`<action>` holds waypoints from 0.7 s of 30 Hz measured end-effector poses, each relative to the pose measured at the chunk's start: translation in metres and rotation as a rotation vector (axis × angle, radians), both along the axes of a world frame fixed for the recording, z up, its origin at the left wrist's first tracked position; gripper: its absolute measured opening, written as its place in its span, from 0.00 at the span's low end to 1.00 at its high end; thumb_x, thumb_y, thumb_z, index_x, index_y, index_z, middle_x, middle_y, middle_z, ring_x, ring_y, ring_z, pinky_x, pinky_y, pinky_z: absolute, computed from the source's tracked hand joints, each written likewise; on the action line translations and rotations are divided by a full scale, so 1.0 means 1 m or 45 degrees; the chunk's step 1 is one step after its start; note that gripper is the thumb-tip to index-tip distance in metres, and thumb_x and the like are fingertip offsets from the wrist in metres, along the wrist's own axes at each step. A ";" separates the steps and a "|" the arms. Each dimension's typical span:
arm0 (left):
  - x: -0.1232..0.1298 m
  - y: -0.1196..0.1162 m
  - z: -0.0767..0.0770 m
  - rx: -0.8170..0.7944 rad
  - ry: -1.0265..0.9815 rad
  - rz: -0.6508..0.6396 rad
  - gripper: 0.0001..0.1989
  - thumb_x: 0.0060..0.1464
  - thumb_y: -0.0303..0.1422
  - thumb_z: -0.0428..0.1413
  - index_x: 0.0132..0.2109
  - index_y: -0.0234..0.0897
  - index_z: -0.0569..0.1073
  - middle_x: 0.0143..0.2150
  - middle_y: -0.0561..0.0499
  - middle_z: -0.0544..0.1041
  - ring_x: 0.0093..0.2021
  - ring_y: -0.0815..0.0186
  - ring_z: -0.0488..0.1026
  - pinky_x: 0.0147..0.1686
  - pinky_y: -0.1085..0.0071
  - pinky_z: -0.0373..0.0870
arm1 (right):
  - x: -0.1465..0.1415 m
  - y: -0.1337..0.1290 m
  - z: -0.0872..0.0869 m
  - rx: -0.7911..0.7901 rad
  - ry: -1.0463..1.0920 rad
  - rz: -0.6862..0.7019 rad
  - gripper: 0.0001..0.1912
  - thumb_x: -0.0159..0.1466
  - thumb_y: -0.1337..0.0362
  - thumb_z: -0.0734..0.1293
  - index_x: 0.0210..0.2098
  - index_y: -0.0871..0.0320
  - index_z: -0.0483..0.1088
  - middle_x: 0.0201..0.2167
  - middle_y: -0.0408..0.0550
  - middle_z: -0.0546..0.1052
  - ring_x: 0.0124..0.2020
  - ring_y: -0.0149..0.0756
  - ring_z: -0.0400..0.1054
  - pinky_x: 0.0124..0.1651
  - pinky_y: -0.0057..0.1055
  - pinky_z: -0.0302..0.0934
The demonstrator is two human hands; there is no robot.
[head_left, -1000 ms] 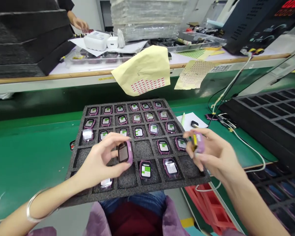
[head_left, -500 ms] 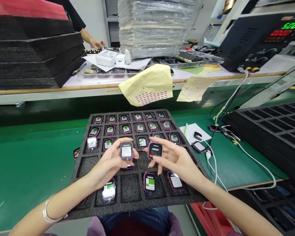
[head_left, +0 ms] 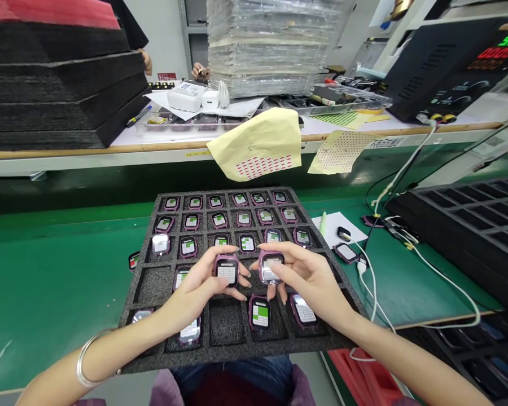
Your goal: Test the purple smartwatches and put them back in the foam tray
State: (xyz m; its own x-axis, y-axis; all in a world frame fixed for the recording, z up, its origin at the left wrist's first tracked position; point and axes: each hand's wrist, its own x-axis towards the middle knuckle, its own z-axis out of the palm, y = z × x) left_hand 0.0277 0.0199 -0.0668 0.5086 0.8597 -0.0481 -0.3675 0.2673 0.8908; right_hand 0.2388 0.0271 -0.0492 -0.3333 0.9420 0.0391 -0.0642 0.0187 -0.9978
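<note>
Head camera: one purple-cased watch (head_left: pixel 227 270) is pinched in the fingers of the left hand (head_left: pixel 201 280), its screen lit; a second watch (head_left: pixel 266 261), just beside it, is held by the right hand (head_left: pixel 311 277), thumb over its screen. Both are above a black foam tray (head_left: pixel 226 326) whose compartments carry more watches (head_left: pixel 260 314). Green tabletop (head_left: pixel 68 270) spreads to its left.

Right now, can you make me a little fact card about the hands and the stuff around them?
Left hand: holds a lit watch
Right hand: holds a second watch, partly covered by the thumb
Under the hands: black foam tray with more watches in its compartments
Work surface: green bench
Right of tray: white paper, white cable
Behind tray: yellow sheet hanging over a shelf edge
</note>
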 end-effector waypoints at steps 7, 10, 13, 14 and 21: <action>0.001 0.001 -0.001 0.027 0.039 0.056 0.19 0.57 0.27 0.51 0.56 0.39 0.62 0.45 0.45 0.72 0.45 0.60 0.70 0.42 0.61 0.73 | 0.000 -0.003 -0.001 -0.050 0.007 0.102 0.26 0.59 0.68 0.71 0.56 0.56 0.63 0.37 0.49 0.76 0.30 0.37 0.75 0.25 0.25 0.69; 0.001 0.001 -0.002 0.020 0.046 0.077 0.20 0.57 0.27 0.51 0.56 0.39 0.62 0.45 0.46 0.72 0.44 0.61 0.71 0.41 0.62 0.73 | 0.001 -0.005 0.000 -0.039 0.025 0.162 0.30 0.58 0.69 0.71 0.58 0.56 0.61 0.40 0.50 0.75 0.34 0.39 0.75 0.29 0.27 0.71; 0.001 0.000 -0.003 0.011 0.044 0.059 0.20 0.56 0.26 0.50 0.56 0.39 0.62 0.46 0.46 0.72 0.45 0.60 0.71 0.42 0.61 0.73 | 0.001 -0.004 0.001 -0.031 0.063 0.139 0.23 0.61 0.66 0.69 0.56 0.57 0.63 0.38 0.51 0.75 0.32 0.38 0.75 0.27 0.28 0.70; 0.001 0.000 -0.003 0.007 0.044 0.052 0.20 0.56 0.25 0.50 0.56 0.39 0.62 0.46 0.45 0.72 0.45 0.60 0.71 0.42 0.61 0.73 | 0.000 -0.004 0.001 -0.030 0.070 0.121 0.21 0.62 0.65 0.68 0.54 0.58 0.65 0.38 0.51 0.75 0.30 0.38 0.74 0.26 0.28 0.70; 0.001 0.000 -0.003 0.063 0.038 0.017 0.19 0.59 0.28 0.51 0.57 0.40 0.63 0.44 0.44 0.72 0.44 0.60 0.71 0.41 0.61 0.74 | -0.003 -0.002 -0.001 -0.037 -0.009 -0.020 0.15 0.62 0.62 0.69 0.48 0.57 0.69 0.35 0.50 0.77 0.22 0.35 0.73 0.17 0.24 0.64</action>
